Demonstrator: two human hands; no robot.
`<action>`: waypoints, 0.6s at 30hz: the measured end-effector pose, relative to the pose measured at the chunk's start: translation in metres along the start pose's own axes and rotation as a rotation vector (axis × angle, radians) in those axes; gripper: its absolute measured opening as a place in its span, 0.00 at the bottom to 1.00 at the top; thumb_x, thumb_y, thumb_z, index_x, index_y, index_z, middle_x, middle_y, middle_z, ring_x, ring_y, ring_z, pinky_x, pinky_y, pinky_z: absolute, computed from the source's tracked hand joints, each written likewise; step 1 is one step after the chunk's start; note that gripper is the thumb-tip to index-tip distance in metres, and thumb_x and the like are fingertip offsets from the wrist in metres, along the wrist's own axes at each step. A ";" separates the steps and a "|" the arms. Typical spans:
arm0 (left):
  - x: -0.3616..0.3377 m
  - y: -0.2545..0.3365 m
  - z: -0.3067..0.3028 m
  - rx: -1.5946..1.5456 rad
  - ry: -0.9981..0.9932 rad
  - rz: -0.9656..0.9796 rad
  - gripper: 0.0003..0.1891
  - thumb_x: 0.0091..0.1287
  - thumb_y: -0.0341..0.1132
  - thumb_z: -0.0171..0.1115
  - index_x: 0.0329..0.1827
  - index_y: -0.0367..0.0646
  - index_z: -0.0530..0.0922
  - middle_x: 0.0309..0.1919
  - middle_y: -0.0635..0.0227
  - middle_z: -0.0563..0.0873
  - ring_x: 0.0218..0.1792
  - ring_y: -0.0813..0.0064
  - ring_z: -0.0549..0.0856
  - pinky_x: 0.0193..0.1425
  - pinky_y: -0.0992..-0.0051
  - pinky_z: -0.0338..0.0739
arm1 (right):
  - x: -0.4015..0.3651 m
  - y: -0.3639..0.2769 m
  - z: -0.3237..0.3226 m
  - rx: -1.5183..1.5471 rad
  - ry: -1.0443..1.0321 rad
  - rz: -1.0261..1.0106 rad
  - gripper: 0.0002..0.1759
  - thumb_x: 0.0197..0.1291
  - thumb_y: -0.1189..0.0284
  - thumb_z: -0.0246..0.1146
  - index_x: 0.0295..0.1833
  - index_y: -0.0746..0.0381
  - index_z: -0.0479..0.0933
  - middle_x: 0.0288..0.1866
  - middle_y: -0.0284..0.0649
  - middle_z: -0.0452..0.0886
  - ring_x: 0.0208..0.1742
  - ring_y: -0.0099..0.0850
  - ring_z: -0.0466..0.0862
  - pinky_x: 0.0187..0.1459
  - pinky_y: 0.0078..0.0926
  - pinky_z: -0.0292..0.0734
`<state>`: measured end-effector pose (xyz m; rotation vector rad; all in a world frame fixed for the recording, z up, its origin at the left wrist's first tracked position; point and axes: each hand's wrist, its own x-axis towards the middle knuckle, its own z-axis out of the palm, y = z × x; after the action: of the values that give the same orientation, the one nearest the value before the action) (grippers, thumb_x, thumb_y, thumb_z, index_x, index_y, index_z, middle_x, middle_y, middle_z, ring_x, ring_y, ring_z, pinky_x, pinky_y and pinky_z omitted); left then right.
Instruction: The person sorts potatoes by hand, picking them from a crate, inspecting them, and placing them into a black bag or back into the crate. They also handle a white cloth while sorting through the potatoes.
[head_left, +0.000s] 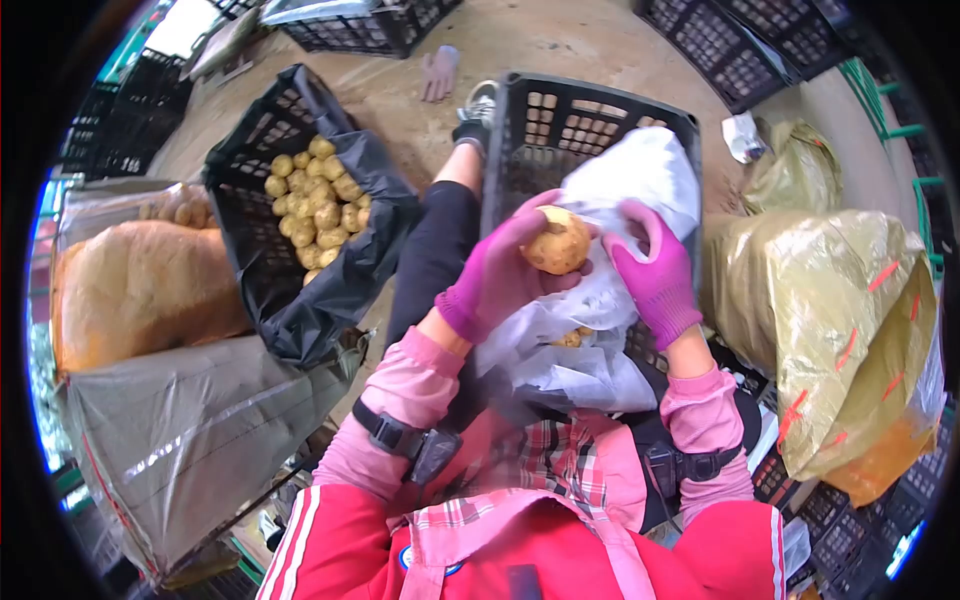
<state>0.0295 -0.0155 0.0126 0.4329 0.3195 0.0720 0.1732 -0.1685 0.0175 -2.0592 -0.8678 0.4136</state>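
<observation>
My left hand point(500, 262), in a pink glove, is closed around a potato point(557, 241) with yellowish-brown skin and a few dark spots. Close to the potato's right side is my right hand point(655, 272), also gloved in pink. Its thumb and fingers are apart, with no object visible between them. Beneath both hands, white plastic film point(640, 180) spreads over a black crate point(600, 92). Nearer my lap, yellowish pieces point(572, 339) show through an opening in the film; the hands and film hide most of the crate's inside.
On the left stands a black crate point(235, 165) lined with a black bag, holding several potatoes point(318, 200). Full sacks point(150, 290) flank it. Yellowish sacks point(840, 300) stand on my right. A loose glove point(439, 73) lies on the floor ahead, near more crates point(715, 50).
</observation>
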 end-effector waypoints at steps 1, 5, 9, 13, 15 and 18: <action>-0.001 0.003 0.001 0.018 -0.007 -0.005 0.29 0.74 0.47 0.51 0.74 0.48 0.60 0.62 0.46 0.76 0.50 0.53 0.84 0.49 0.69 0.83 | -0.002 0.014 0.011 -0.181 0.119 -0.073 0.36 0.51 0.63 0.73 0.64 0.67 0.72 0.57 0.52 0.80 0.59 0.45 0.81 0.59 0.40 0.76; -0.025 0.023 0.006 0.075 0.040 0.077 0.29 0.73 0.47 0.50 0.74 0.44 0.61 0.61 0.45 0.77 0.46 0.53 0.85 0.42 0.71 0.84 | 0.006 0.054 0.045 -0.541 -0.522 0.298 0.35 0.49 0.53 0.72 0.56 0.68 0.76 0.52 0.57 0.82 0.56 0.50 0.82 0.57 0.41 0.77; -0.074 0.078 -0.022 0.038 0.206 0.425 0.28 0.73 0.48 0.49 0.67 0.36 0.68 0.57 0.46 0.79 0.43 0.55 0.84 0.41 0.70 0.84 | 0.008 0.089 0.059 -0.195 -0.266 0.255 0.28 0.53 0.55 0.69 0.45 0.71 0.79 0.39 0.58 0.84 0.42 0.50 0.85 0.44 0.43 0.80; -0.107 0.134 -0.085 0.771 0.820 0.840 0.22 0.73 0.44 0.56 0.58 0.33 0.74 0.43 0.59 0.84 0.46 0.66 0.85 0.51 0.74 0.80 | 0.020 0.055 0.020 0.152 -0.215 0.303 0.21 0.55 0.63 0.70 0.48 0.69 0.81 0.36 0.46 0.86 0.30 0.30 0.86 0.32 0.27 0.80; -0.106 0.132 -0.086 1.355 1.151 1.099 0.19 0.71 0.36 0.63 0.58 0.32 0.75 0.43 0.65 0.83 0.42 0.77 0.81 0.46 0.77 0.77 | 0.025 0.060 0.016 0.191 -0.166 0.207 0.18 0.57 0.68 0.69 0.49 0.68 0.82 0.38 0.44 0.86 0.34 0.29 0.87 0.36 0.25 0.81; -0.077 0.072 0.009 1.579 0.257 0.698 0.17 0.68 0.33 0.63 0.58 0.37 0.79 0.47 0.64 0.84 0.44 0.77 0.82 0.52 0.74 0.76 | 0.024 0.047 0.016 0.637 -0.169 0.293 0.13 0.58 0.75 0.68 0.49 0.66 0.84 0.41 0.39 0.87 0.41 0.26 0.86 0.42 0.22 0.81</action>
<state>-0.0408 0.0355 0.0734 2.1074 0.4204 0.5772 0.2007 -0.1612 -0.0294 -1.5630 -0.4405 0.9070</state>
